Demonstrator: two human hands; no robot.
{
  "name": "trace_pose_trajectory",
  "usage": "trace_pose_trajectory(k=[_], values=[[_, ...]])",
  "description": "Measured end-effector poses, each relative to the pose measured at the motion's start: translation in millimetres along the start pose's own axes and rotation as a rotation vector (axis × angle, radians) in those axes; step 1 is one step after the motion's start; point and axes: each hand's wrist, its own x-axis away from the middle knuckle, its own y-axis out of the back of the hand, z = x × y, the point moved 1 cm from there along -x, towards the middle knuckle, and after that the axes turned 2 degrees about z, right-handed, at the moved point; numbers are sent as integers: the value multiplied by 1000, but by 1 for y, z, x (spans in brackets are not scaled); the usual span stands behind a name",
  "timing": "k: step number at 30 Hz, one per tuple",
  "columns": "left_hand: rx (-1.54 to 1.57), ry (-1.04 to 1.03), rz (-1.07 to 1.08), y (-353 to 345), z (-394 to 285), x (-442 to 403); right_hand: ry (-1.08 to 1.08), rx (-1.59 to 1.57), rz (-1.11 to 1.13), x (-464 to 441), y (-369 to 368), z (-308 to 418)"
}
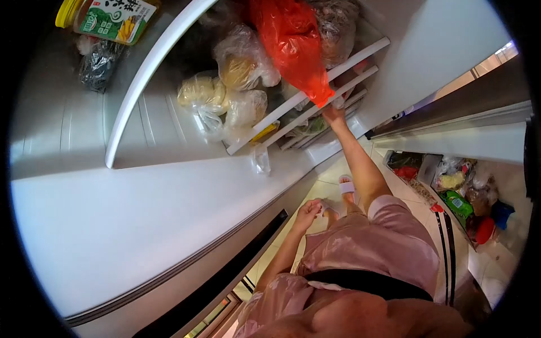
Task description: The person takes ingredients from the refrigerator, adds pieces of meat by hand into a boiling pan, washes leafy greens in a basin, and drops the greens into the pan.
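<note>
My right hand [335, 115] reaches up to the front of the open fridge's shelves. It is right at the lower tip of a red plastic bag [290, 48], which hangs over the white shelf rail [307, 96]. The fingertips are partly hidden there, so I cannot tell if they grip anything. Down in front of my body, my left hand [308, 214] is curled closed with nothing visible in it. Clear plastic bags with pale food [203, 93] lie on the shelf beside the red one, and another knotted bag [242, 65] sits against it.
A yellow-lidded jar [110, 19] and a dark wrapped bundle [101, 65] are at upper left. The white fridge wall [141, 225] runs along the left. On the tiled floor at right, a drawer or bin holds several bagged items, including a green packet [457, 204].
</note>
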Motion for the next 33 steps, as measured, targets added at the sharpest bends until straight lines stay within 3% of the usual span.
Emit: trace_pose_trajectory(k=[2,3,5,7,8,10,16,23,26,28,30,31,33], values=[[12,24,-22,-2,-1,2,-333,-866,-181,12,-4,30],[18,27,-21,-2,1,5,-156,-458,-128,41,-9,58],[29,56,-48,-3,7,7,22,-45,-60,68,-21,65],[53,54,-47,-2,16,7,413,663,-33,82,-32,48],[68,51,-38,-2,21,6,414,664,-28,78,-36,44],[81,41,-58,-3,23,9,662,858,127,55,-48,39],[110,42,-122,-4,36,18,498,1358,276,-20,-50,7],[135,12,-128,-14,32,34,630,1318,345,0,-48,44],[146,-8,-118,-15,31,30,715,1119,218,46,-43,84],[151,-9,-108,-14,30,23,669,1061,85,80,-29,83],[157,-9,-104,-14,27,21,289,955,-15,94,-7,36],[142,-8,-99,-14,24,21,289,955,-18,93,-2,17],[124,-7,-95,-16,18,22,-161,524,117,84,-2,-19]])
